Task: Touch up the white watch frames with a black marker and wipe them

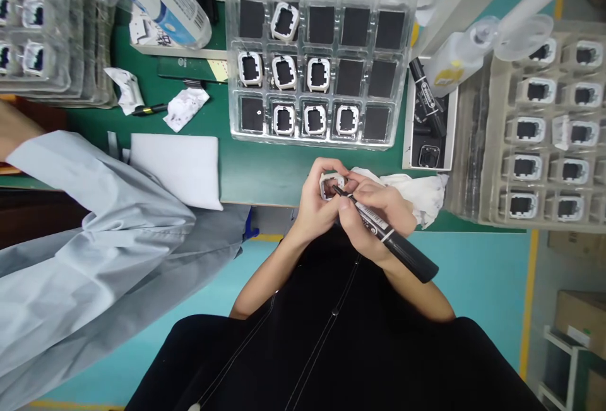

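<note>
My left hand [313,204] is closed around a small white watch-case frame [326,185], held up in front of my body at the table's edge. A black marker pen [395,244] is gripped in my right hand [374,209], its tip pointing at the frame's inner side. Whether the tip touches the frame I cannot tell. Just beyond my hands lies a clear plastic tray [312,144] with black-lined pockets, several of them holding similar white frames. A crumpled white cloth [421,193] lies beside my right hand.
At right, a white box [447,158] holds markers, near a squeeze bottle [461,51] and stacked trays of frames [497,146]. A co-worker's grey sleeve [108,177] reaches in at left, by a white foam pad [175,168], stained wipes [186,108] and a large bottle [165,0].
</note>
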A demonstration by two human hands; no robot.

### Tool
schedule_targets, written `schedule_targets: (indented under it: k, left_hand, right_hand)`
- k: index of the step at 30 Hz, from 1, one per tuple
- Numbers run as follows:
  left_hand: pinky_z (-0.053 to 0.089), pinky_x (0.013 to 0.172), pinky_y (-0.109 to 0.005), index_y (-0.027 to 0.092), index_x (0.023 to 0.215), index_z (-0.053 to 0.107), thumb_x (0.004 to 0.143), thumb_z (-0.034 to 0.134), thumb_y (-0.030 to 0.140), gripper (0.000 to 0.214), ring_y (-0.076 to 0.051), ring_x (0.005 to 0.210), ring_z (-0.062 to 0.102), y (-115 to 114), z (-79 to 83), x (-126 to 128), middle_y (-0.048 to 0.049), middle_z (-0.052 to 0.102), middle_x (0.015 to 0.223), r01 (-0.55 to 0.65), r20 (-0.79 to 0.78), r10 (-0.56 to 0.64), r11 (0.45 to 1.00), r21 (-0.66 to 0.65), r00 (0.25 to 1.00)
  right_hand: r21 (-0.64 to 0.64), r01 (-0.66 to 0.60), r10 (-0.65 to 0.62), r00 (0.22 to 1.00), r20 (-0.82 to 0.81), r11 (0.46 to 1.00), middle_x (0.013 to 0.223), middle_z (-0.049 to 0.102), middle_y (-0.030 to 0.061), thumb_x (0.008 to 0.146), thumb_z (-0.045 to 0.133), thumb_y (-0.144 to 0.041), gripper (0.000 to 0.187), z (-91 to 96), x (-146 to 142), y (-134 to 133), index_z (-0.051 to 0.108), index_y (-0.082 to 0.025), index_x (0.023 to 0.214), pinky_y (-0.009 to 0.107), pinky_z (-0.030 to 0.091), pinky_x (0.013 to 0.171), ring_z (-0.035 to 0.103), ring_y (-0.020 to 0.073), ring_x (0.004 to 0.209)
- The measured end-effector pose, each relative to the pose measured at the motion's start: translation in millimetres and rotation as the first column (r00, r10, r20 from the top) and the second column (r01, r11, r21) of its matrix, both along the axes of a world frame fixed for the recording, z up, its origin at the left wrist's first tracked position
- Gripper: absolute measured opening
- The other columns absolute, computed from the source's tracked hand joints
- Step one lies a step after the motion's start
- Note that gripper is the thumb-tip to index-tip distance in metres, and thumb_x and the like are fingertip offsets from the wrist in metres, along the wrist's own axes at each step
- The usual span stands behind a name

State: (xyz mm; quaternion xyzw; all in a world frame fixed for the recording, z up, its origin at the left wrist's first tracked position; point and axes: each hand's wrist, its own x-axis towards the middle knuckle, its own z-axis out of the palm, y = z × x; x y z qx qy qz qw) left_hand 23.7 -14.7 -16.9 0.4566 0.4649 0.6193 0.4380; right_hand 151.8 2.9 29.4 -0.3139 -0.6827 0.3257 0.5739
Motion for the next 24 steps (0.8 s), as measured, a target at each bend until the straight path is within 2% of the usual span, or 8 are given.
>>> schedule_targets:
  k: [5,10,16,24]
  left_hand:
    - [0.050,0.060,-0.024,0.026,0.117,0.063,0.109,0.071,0.070,0.045,-0.009,0.068,0.057,0.0,6.1,-0.7,-0.0001,0.068,0.105,0.036,-0.052,-0.032,0.997,0.062,0.998]
    - [0.050,0.060,-0.025,0.026,0.118,0.063,0.110,0.064,0.075,0.049,-0.011,0.069,0.059,-1.2,5.2,-1.3,-0.0012,0.069,0.105,0.033,-0.080,-0.027,0.997,0.068,0.996]
    - [0.048,0.061,-0.027,0.026,0.119,0.064,0.113,0.065,0.065,0.040,-0.010,0.065,0.054,-4.3,-0.3,-1.4,0.0003,0.069,0.100,0.017,-0.115,-0.009,0.997,0.070,0.993]
    - [0.048,0.062,-0.025,0.028,0.126,0.064,0.116,0.065,0.054,0.028,-0.010,0.065,0.055,-7.4,-2.4,-1.3,0.0014,0.070,0.101,0.052,-0.088,-0.043,0.994,0.100,0.995]
  right_hand:
    - [0.037,0.060,-0.062,0.996,0.066,0.998,0.088,0.075,-0.0022,0.098,0.077,-0.013,0.021,5.9,-4.7,-3.0,0.069,-0.027,0.110,0.057,0.079,0.100,0.079,0.0197,0.077]
    - [0.108,0.121,-0.131,0.987,0.091,0.987,0.085,0.073,-0.0029,0.097,0.077,-0.012,0.021,6.4,-9.2,-2.7,0.069,-0.027,0.109,0.051,0.081,0.093,0.078,0.0192,0.073]
    - [0.120,0.178,-0.192,0.975,0.116,0.977,0.083,0.076,-0.0038,0.096,0.078,-0.010,0.024,8.6,-10.7,-2.1,0.071,-0.028,0.110,0.040,0.081,0.081,0.081,0.0196,0.073]
    - [0.124,0.194,-0.213,0.962,0.171,0.973,0.087,0.079,-0.0044,0.095,0.079,-0.010,0.026,8.8,-7.2,-5.2,0.072,-0.028,0.111,0.038,0.081,0.086,0.084,0.0199,0.078]
